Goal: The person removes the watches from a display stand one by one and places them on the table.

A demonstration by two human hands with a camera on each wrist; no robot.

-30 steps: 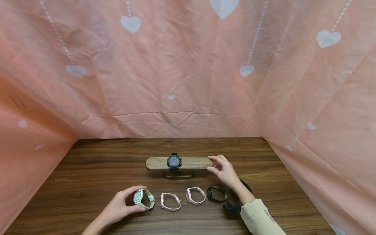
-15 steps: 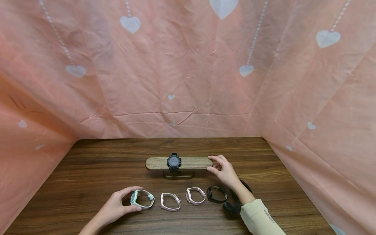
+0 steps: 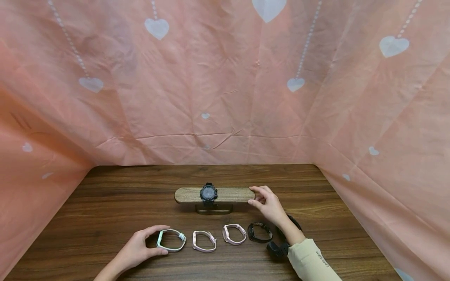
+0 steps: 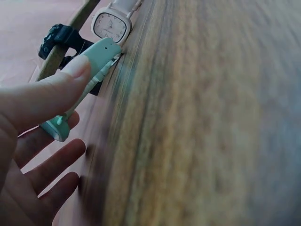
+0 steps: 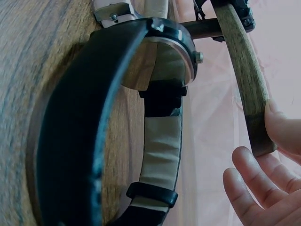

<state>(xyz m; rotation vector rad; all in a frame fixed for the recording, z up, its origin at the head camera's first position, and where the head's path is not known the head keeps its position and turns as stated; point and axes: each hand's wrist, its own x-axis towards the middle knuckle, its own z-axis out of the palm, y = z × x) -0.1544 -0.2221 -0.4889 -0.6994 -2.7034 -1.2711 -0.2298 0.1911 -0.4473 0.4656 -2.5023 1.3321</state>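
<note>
My left hand (image 3: 135, 248) holds a mint green wristwatch (image 3: 159, 237) between thumb and index finger, low at the front left of the table. In the left wrist view the thumb lies on the mint strap (image 4: 101, 54), and the other fingers are spread. With the watch edge-on, its dial is hidden in the head view. My right hand (image 3: 270, 205) grips the right end of a wooden watch stand (image 3: 232, 195), thumb in front and fingers at the back edge. A chunky black watch (image 3: 208, 193) is strapped around the stand's bar, left of its middle.
Right of the mint watch, two pale pink watches, one (image 3: 194, 239) and another (image 3: 225, 233), and a black-strapped watch (image 3: 251, 233) stand in a row on the wooden table (image 3: 140, 203). Pink heart-printed cloth (image 3: 225, 97) hangs behind and on both sides.
My left hand has shifted slightly left and turned the mint watch, so its dial faces away from the head view. The right hand and the stand have stayed put.
</note>
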